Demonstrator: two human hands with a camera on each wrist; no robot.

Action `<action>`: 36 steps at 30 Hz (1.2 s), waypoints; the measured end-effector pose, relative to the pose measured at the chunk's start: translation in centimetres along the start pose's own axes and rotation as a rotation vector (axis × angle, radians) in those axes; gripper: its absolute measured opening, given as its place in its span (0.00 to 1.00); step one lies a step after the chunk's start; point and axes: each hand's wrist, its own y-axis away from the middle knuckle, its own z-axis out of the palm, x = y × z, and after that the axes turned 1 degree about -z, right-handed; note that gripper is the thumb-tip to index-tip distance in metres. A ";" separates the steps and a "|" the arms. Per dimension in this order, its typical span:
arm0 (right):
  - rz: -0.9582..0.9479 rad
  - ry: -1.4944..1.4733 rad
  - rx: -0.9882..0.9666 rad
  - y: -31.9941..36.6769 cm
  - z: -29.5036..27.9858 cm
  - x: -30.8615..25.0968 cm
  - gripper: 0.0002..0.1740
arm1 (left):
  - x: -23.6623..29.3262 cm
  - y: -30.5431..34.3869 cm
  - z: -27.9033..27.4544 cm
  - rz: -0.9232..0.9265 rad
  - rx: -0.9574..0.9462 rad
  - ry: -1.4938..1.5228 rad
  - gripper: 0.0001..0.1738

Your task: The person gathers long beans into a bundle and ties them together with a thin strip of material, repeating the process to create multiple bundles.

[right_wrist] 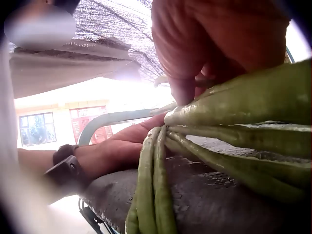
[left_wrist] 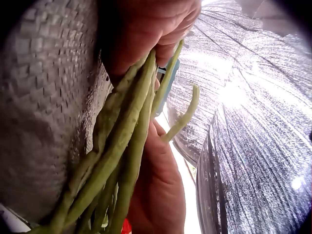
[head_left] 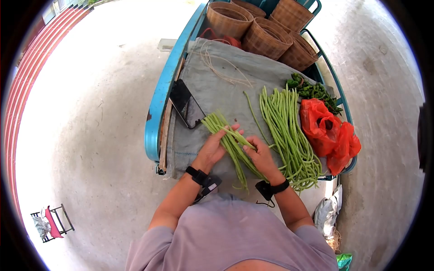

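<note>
A bunch of long green beans (head_left: 233,147) lies across the left hand (head_left: 214,148), whose fingers curl round it in the head view. The right hand (head_left: 261,156) pinches beans of the same bunch between thumb and fingers, close to the left fingertips. In the left wrist view the beans (left_wrist: 122,141) run down from the fingers of a hand (left_wrist: 151,29). Seen from the right wrist, the right hand (right_wrist: 219,44) is above the bean ends (right_wrist: 234,105), with the left hand (right_wrist: 119,146) behind them. A larger pile of long beans (head_left: 289,131) rests on the grey cloth to the right.
Grey cloth (head_left: 212,95) covers the blue cart bed (head_left: 156,113). A black phone (head_left: 184,101) lies at its left edge. Woven baskets (head_left: 266,38) stand at the back. Green peppers (head_left: 316,92) and red plastic bags (head_left: 323,131) are at the right; loose string (head_left: 217,63) lies behind the beans.
</note>
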 end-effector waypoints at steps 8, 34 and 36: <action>-0.160 0.220 0.211 -0.1 0.5 -1.1 0.07 | -0.2 -0.2 -0.7 0.089 0.017 0.025 0.13; -0.192 -0.102 0.269 0.1 2.1 -3.4 0.17 | -0.4 -0.3 -0.1 0.064 0.079 0.024 0.10; -0.219 -0.221 0.333 0.4 1.1 -4.1 0.15 | -0.5 -0.1 0.0 0.069 0.076 0.018 0.10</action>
